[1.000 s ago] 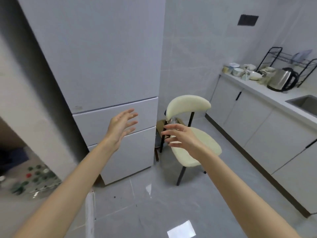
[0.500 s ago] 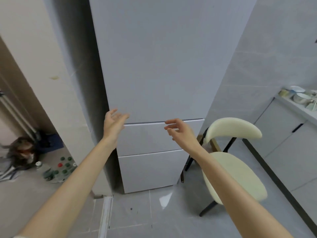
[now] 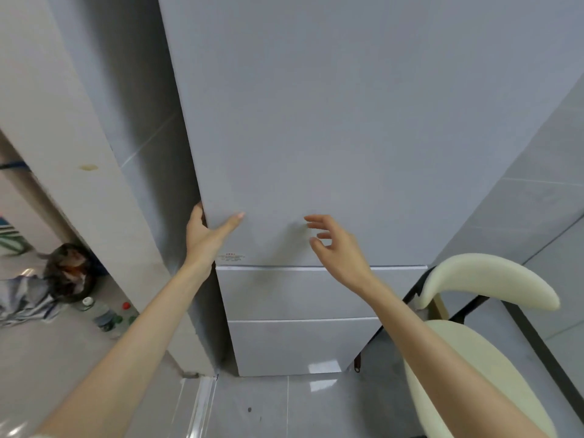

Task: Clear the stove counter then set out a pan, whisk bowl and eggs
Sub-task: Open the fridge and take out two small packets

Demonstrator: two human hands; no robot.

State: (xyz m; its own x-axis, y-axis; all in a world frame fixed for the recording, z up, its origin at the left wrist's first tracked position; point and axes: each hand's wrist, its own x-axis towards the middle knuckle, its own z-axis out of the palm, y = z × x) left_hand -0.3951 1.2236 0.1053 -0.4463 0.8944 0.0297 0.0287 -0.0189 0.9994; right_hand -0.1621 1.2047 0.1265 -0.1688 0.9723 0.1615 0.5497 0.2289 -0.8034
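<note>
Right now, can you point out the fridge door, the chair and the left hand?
fridge door [image 3: 316, 121]: head view, middle of its grey front.
chair [image 3: 486, 279]: head view, cream backrest.
left hand [image 3: 202, 238]: head view, middle of the hand, at the door's edge.

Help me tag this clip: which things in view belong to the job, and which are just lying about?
Job: fridge door; left hand, gripping the door's left edge; right hand, fingers spread near the door front.
Lying about: cream chair; bottles on the floor; striped cloth.
</note>
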